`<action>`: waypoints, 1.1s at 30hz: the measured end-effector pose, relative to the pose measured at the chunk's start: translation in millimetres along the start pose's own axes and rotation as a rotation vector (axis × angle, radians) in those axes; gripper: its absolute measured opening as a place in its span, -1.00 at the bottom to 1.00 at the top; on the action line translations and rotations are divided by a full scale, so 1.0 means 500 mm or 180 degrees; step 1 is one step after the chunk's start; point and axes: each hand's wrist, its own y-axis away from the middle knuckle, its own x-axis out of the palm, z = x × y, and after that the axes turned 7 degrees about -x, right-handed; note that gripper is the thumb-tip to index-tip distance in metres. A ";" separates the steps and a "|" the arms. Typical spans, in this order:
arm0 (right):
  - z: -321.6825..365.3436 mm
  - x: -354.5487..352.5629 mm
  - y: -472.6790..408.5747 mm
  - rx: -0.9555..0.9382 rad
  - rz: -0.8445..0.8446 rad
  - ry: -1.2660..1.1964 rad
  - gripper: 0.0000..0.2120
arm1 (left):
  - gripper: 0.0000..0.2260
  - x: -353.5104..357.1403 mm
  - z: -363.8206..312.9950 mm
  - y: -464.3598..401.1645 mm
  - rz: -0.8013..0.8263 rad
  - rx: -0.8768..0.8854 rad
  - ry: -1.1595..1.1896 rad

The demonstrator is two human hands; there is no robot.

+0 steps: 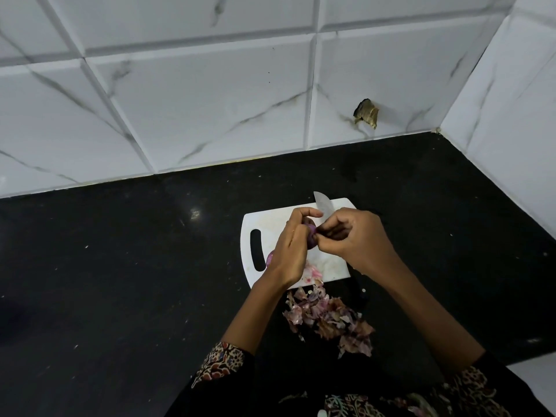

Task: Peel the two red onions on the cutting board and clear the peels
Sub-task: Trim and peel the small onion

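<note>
Onions are the business here, two of them, both over the white cutting board that lies on the black bench. One red onion is lifted just above the board's middle, gripped in the curled fingers of the left hand, probably so that its end faces the other hand. The right hand pinches at that end with fingertips and thumb, apparently tugging a strip of skin; the same hand seems to carry one knife, whose blade points away past the board's far edge, likely kept there to nick the skin when needed. The second onion rests on the board beside its handle slot, mostly hidden under the left wrist, so whether it is peeled cannot be told. A few pale scraps sit at the board's near edge, and one loose heap of peels lies on the bench just off that edge, presumably pushed there to keep the working surface free. Clearing is not yet done.
</note>
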 end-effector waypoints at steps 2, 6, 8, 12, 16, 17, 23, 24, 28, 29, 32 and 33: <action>-0.004 0.000 -0.002 0.0063 0.0017 0.0012 -0.90 | -0.69 0.000 0.003 0.001 0.0014 0.0013 -0.0050; -0.013 0.006 -0.001 0.0081 -0.0076 0.0046 -0.96 | -0.68 0.001 0.005 0.005 0.0032 0.0120 -0.0120; -0.018 0.004 0.000 0.0120 -0.0143 0.0032 -0.98 | -0.70 0.004 0.005 0.006 0.0068 0.0162 -0.0105; -0.019 0.000 0.002 0.0167 -0.0255 -0.0173 -0.93 | -0.72 0.008 0.000 0.003 0.0018 -0.0060 0.0238; -0.012 0.015 0.021 -0.0128 -0.0391 -0.0275 -0.90 | -0.70 0.009 -0.003 0.002 -0.0114 -0.0229 0.0325; -0.011 0.022 0.025 -0.0255 -0.0452 -0.0174 -0.89 | -0.71 0.009 -0.005 0.004 -0.0098 -0.0232 0.0315; -0.016 0.056 0.030 -0.0829 -0.0802 0.0515 -0.93 | -0.77 0.012 0.001 0.004 -0.0202 -0.0131 0.0158; -0.018 0.060 0.029 -0.0839 -0.0798 0.0603 -0.94 | -0.76 0.011 0.004 0.003 -0.0233 -0.0129 0.0150; -0.021 0.074 0.024 -0.0699 -0.0733 0.0843 -0.95 | -0.76 0.013 0.012 0.002 -0.0351 -0.0096 0.0112; -0.021 0.078 0.022 -0.0659 -0.0691 0.0875 -0.95 | -0.76 0.015 0.013 0.003 -0.0389 -0.0090 0.0125; -0.022 0.088 0.022 -0.0593 -0.0495 0.1016 -0.94 | -0.76 0.017 0.015 0.005 -0.0454 -0.0101 0.0140; -0.022 0.089 0.022 -0.0563 -0.0460 0.1016 -0.94 | -0.74 0.017 0.015 0.006 -0.0458 -0.0105 0.0116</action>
